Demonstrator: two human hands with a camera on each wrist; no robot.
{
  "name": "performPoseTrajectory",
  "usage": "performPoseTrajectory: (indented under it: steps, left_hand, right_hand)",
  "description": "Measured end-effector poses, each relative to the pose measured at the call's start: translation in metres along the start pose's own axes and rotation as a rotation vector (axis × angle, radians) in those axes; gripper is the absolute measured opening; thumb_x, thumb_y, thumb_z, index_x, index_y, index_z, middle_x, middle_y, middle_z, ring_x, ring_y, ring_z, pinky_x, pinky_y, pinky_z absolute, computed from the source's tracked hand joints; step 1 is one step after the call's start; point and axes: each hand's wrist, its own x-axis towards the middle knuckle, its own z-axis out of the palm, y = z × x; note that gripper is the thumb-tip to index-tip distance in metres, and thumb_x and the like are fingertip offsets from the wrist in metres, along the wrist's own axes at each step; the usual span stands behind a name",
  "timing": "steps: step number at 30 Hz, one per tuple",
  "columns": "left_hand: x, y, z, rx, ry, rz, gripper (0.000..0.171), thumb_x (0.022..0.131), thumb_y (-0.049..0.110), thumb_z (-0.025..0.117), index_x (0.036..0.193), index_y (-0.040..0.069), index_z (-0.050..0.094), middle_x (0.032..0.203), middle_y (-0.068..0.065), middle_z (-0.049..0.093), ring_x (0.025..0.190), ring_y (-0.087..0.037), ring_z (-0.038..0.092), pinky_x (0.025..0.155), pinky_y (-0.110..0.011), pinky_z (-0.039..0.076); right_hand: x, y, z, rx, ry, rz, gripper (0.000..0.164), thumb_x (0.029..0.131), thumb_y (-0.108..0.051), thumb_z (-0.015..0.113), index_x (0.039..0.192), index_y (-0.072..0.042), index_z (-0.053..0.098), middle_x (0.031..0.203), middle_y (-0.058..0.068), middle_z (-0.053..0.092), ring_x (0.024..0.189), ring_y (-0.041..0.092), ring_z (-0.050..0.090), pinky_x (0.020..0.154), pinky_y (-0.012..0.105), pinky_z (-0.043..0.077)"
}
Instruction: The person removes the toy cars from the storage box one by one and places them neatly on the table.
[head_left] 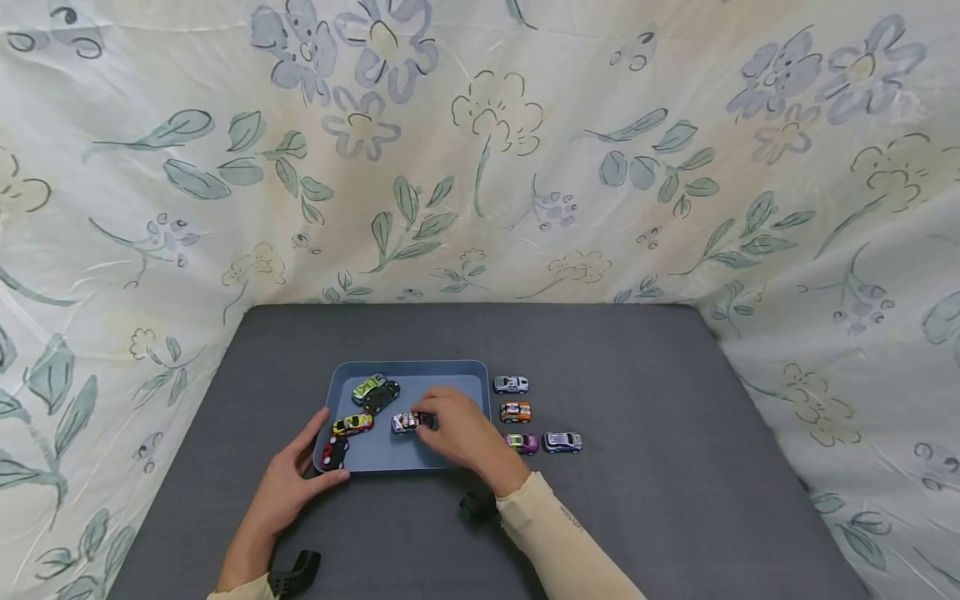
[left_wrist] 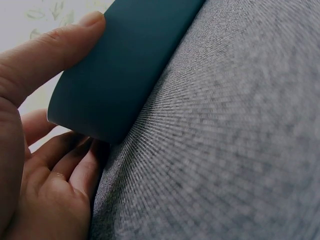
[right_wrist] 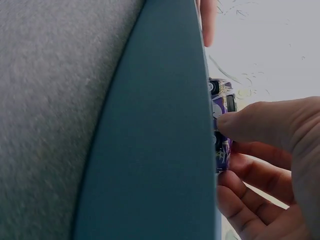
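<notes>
A shallow blue tray [head_left: 397, 459] lies on the table. My left hand [head_left: 290, 477] grips its near left corner, thumb along the front wall and fingers at the left side, as the left wrist view also shows. Inside the tray, my right hand [head_left: 457, 431] pinches a purple and white toy car [head_left: 402, 423] between thumb and fingers. That toy car [right_wrist: 218, 110] pokes up past the tray wall in the right wrist view. At the tray's left are a green toy car [head_left: 367, 387], a black one [head_left: 382, 397], a yellow one [head_left: 352, 425] and a red and black one [head_left: 335, 452].
Right of the tray stand a white toy car [head_left: 511, 384], an orange one [head_left: 515, 412], a purple and green one [head_left: 522, 443] partly behind the right wrist, and a blue-violet one [head_left: 562, 442]. Flowered cloth [head_left: 495, 208] hangs around the dark grey table [head_left: 645, 358].
</notes>
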Motion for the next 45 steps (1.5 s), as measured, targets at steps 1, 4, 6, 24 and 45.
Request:
performPoseTrajectory:
  steps: [1, 4, 6, 24, 45]
  left_hand:
    - [0.000, 0.000, 0.000, 0.001, 0.002, 0.002, 0.108, 0.088, 0.030, 0.095, 0.174, 0.017, 0.030, 0.175, -0.022, 0.028, 0.159, -0.048, 0.028, 0.118, -0.024, 0.033]
    - [0.001, -0.001, 0.001, 0.001, 0.005, 0.002, 0.108, 0.088, 0.030, 0.094, 0.174, 0.017, 0.030, 0.175, -0.022, 0.027, 0.159, -0.048, 0.028, 0.113, -0.014, 0.031]
    - [0.000, -0.002, 0.001, 0.001, 0.009, 0.005, 0.108, 0.088, 0.030, 0.095, 0.173, 0.017, 0.030, 0.175, -0.023, 0.028, 0.158, -0.048, 0.028, 0.115, -0.016, 0.032]
    - [0.000, -0.004, 0.002, -0.049, 0.015, 0.049, 0.107, 0.088, 0.026, 0.095, 0.173, 0.017, 0.031, 0.174, -0.025, 0.027, 0.158, -0.049, 0.028, 0.101, 0.000, 0.026]
    - [-0.001, 0.001, 0.001, -0.071, 0.005, 0.013, 0.108, 0.087, 0.027, 0.095, 0.174, 0.019, 0.030, 0.175, -0.024, 0.026, 0.159, -0.048, 0.027, 0.099, 0.001, 0.026]
  right_hand:
    - [-0.001, 0.001, -0.001, 0.000, 0.007, -0.004, 0.025, 0.101, -0.019, 0.078, 0.126, -0.013, 0.082, 0.121, -0.003, 0.072, 0.113, 0.014, 0.065, 0.100, 0.032, 0.055]
    - [-0.002, 0.003, -0.004, 0.003, 0.021, -0.008, 0.024, 0.102, -0.018, 0.077, 0.124, -0.013, 0.083, 0.119, -0.002, 0.072, 0.113, 0.014, 0.065, 0.100, 0.032, 0.055]
    - [-0.003, 0.005, -0.005, 0.005, 0.024, -0.002, 0.024, 0.101, -0.018, 0.078, 0.124, -0.013, 0.083, 0.119, -0.003, 0.072, 0.112, 0.014, 0.065, 0.099, 0.032, 0.055]
    - [-0.016, 0.021, -0.017, -0.010, 0.099, -0.005, 0.022, 0.098, -0.014, 0.081, 0.120, -0.011, 0.083, 0.116, 0.000, 0.073, 0.111, 0.018, 0.066, 0.098, 0.036, 0.056]
    - [-0.029, 0.032, -0.039, 0.015, 0.097, 0.047, 0.025, 0.098, -0.013, 0.081, 0.123, -0.010, 0.082, 0.120, 0.001, 0.072, 0.113, 0.021, 0.065, 0.098, 0.042, 0.057]
